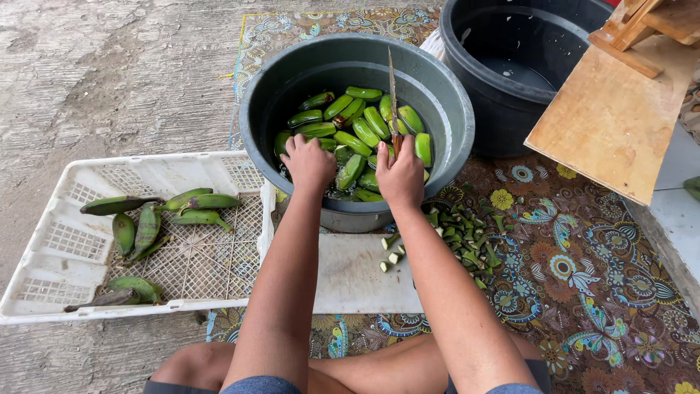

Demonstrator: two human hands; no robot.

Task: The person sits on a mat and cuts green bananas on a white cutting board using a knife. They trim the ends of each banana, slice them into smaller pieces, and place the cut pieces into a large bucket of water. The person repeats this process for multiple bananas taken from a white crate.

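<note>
Green bananas (355, 135) float in the water-filled grey tub (452, 109) ahead of me, where my left hand (308, 163) dips among them, its grip hidden, while my right hand (400, 175) is clamped around an upright knife (393, 95).

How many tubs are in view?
2. A grey tub of water and green bananas sits under both hands, left hand and right hand; a darker tub stands behind it at top right, partly cropped.
</note>
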